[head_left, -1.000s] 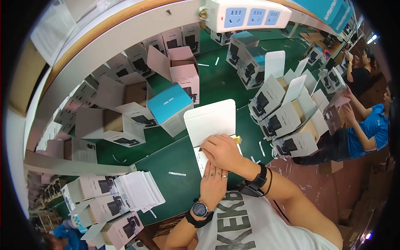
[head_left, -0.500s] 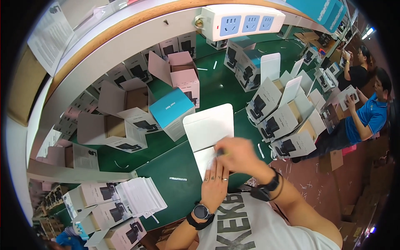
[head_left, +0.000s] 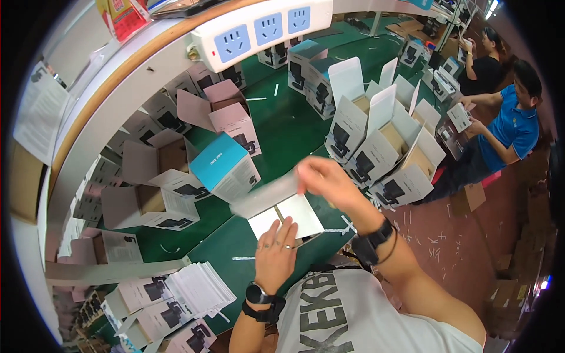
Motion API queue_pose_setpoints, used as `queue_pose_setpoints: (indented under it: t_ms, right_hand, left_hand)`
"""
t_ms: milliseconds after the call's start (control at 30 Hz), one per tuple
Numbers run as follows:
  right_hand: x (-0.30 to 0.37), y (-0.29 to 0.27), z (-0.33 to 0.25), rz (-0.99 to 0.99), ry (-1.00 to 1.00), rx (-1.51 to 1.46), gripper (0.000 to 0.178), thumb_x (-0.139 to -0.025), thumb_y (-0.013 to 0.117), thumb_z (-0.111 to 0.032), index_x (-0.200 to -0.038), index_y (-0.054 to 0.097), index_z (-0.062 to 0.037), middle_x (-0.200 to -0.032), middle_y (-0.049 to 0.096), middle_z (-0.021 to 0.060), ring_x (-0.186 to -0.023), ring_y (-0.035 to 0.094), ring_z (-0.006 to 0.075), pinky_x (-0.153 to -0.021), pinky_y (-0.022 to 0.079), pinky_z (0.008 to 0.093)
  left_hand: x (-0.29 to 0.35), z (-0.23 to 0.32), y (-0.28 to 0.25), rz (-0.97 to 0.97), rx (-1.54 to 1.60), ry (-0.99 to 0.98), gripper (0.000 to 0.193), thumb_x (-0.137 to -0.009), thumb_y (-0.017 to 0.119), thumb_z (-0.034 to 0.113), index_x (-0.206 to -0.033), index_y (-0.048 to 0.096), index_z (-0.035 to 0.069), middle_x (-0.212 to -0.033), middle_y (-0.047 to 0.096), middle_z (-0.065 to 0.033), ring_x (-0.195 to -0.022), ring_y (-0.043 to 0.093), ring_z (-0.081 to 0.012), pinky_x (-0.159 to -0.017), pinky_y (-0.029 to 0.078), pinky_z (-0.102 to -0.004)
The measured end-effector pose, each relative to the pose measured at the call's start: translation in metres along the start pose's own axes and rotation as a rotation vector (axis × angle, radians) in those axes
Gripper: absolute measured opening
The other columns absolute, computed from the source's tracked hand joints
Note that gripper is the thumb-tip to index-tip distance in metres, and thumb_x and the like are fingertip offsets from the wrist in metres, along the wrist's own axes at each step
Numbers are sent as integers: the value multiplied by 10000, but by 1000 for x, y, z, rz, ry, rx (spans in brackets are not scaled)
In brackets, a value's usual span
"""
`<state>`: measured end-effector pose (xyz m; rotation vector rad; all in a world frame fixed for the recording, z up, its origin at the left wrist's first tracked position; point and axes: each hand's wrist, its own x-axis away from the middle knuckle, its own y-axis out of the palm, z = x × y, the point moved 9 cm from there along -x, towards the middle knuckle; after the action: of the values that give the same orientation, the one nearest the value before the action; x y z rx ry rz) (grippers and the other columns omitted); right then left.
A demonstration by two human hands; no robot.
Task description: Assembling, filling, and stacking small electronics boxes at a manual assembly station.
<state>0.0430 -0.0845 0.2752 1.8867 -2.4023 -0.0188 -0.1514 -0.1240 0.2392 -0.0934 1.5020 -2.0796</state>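
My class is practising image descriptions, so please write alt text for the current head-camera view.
A person's left hand rests on a white carton on a green worktable; the right hand is at the carton's raised, blurred lid flap. Open cartons stand left and right, with a worker in a blue polo at far right.

- Bright, even light across the green surface point(head_left: 219, 246), shadows soft!
- And there's blur: right hand point(head_left: 321, 179) and white flap point(head_left: 265, 197) smear.
- Glare up top right, a lamp point(head_left: 492, 9) blazing white!
- Dimmer over the right-hand cartons point(head_left: 509, 300).
- Fisheye bends the wooden edge point(head_left: 147, 46); corners go black.
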Motion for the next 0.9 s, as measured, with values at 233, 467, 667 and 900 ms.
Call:
queue_pose_setpoints:
  t_ms: [233,467,667,900]
  right_hand:
    - [107,14,30,-21,13,192,304,-853,864,-101,-1120,723,-64,-860,644,-15,-690,508,81,-616,403,242]
    - [113,25,29,76,-346,561,436,-811,895,-114,-1213,731,-68,-836,649,34,-688,555,164,-634,477,295]
    - [134,30,39,340,-565,744,562,-765,922,-118,-1292,728,-111,-1042,652,62,-665,551,171,-613,493,308]
    - [149,30,57,221,-577,858,608,-708,885,-58,-1291,731,-136,-1189,619,81,-635,547,146,-573,509,276]
  left_hand:
    - [55,-24,23,325,336,-11,625,-793,815,138,-1375,602,50,-1563,481,-164,-1383,505,-388,-1058,446,-512]
    - [68,-44,-22,615,885,-370,482,-802,839,78,-1261,692,93,-1588,389,-219,-1427,463,-447,-1184,389,-548]
    - [80,-58,-6,475,750,-329,439,-824,793,-38,-1243,711,66,-1642,333,-194,-1483,412,-409,-1222,357,-515]
    - [92,-67,-11,353,605,-240,444,-825,816,51,-1259,730,89,-1633,353,-226,-1497,373,-478,-1211,337,-594]
